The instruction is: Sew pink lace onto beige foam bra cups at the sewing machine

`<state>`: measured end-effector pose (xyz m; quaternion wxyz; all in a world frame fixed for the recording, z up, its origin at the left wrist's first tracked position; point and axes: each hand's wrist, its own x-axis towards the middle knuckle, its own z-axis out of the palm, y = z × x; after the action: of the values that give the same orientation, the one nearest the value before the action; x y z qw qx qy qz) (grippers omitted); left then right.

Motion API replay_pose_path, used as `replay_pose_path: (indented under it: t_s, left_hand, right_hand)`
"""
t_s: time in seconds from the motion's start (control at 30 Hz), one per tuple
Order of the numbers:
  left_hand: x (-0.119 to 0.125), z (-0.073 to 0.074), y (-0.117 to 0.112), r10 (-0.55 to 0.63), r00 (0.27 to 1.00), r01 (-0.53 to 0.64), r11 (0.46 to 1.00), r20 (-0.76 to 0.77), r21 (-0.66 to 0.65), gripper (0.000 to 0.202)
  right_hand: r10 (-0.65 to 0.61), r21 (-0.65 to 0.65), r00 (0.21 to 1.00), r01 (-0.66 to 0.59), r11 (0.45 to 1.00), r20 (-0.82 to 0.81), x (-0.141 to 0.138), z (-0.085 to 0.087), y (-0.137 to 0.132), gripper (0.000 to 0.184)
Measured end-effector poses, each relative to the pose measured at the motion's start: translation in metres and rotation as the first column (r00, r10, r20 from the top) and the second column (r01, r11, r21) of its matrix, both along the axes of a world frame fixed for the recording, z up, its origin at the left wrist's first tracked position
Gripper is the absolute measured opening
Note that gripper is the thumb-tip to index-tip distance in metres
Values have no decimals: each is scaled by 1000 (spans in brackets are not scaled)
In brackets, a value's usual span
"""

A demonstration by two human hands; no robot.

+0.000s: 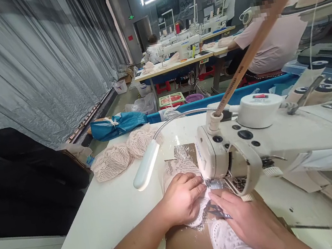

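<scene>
A white sewing machine [252, 144] stands on the white table [110, 210]. White lace fabric [179, 168] lies under its needle area and runs back toward me. My left hand [183, 198] rests on the lace just left of the needle, fingers curled and pressing the fabric down. My right hand [249, 221] lies on the lace in front of the needle, fingers pressed together on the fabric, with small dark snips [217, 212] beside its fingertips. The needle itself is hidden behind the machine head.
A gooseneck lamp [146, 166] hangs over the table's left. Pink lace cups [123, 155] sit at the far edge. Black cloth [24, 173] lies at left. Thread cones [313, 74] stand at right. Other people sit at sewing machines [181, 47] behind.
</scene>
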<state>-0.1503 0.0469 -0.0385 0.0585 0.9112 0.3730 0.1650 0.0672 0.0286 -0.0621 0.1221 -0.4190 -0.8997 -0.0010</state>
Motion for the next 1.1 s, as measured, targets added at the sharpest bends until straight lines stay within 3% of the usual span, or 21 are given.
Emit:
replay_pose_path:
  t_s: [0.2, 0.37, 0.47, 0.57, 0.67, 0.8, 0.93, 1.03, 1.1]
  left_hand:
    - [2, 1, -2, 26, 1000, -27, 999, -16, -24, 41]
    - [3, -2, -3, 83, 997, -83, 996, 1, -16, 41]
    - [2, -5, -4, 109, 994, -109, 994, 10, -9, 40]
    - [1, -6, -5, 129, 992, -129, 992, 0, -8, 40]
    - [4, -2, -6, 154, 988, -155, 988, -17, -18, 40]
    - [8, 14, -18, 245, 965, -253, 964, -90, -88, 25]
    - [4, 25, -37, 263, 954, -289, 935, -145, -204, 18]
    - [0, 25, -46, 254, 962, -272, 928, -103, -254, 8]
    - [-3, 23, -47, 315, 946, -325, 902, -84, -284, 13]
  right_hand:
    - [-18, 28, 999, 17, 999, 36, -2, 4, 1, 59]
    - [-46, -16, 998, 47, 999, 34, 0, -5, 0, 57]
    - [-87, -78, 996, 86, 993, -17, 0, -9, 0, 56]
    - [-100, -119, 988, 86, 989, -119, -2, -1, 1, 47]
    - [-99, -142, 979, 74, 987, -178, -2, 10, 2, 35]
    - [-129, -205, 968, 85, 975, -214, 0, 14, 4, 32]
    - [-168, -328, 937, 62, 943, -306, 2, 12, 4, 32]
    - [-202, -436, 898, 12, 900, -390, 0, 13, 3, 34]
    - [-221, -508, 873, -35, 861, -435, -2, 13, 1, 37]
